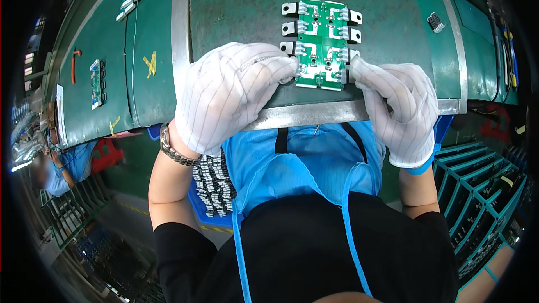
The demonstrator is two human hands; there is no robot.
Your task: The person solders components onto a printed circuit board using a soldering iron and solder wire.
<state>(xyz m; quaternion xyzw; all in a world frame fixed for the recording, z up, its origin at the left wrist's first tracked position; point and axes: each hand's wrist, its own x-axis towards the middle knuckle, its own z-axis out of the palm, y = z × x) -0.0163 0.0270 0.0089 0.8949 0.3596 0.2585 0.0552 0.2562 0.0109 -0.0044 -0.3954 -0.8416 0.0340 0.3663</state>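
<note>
A green circuit board (321, 45) lies on the bench in front of me, near its metal front edge. Several black transistors with metal tabs stick out from its left and right sides, such as the one at the upper left (289, 9). My left hand (233, 92), in a white striped glove, has its fingers closed at the board's lower left edge, where they hide a transistor. On the opposite side my right hand (396, 104), gloved alike, pinches at the lower right edge, by the transistor tabs. What exactly lies between the fingertips is partly covered.
Metal strips (182, 39) divide the green bench. A small black component (435, 22) lies to the right. At the left are a narrow board (98, 84), yellow tape (149, 64) and an orange tool (74, 66). A blue bin of parts (213, 188) stands below; a teal rack (477, 191) is at right.
</note>
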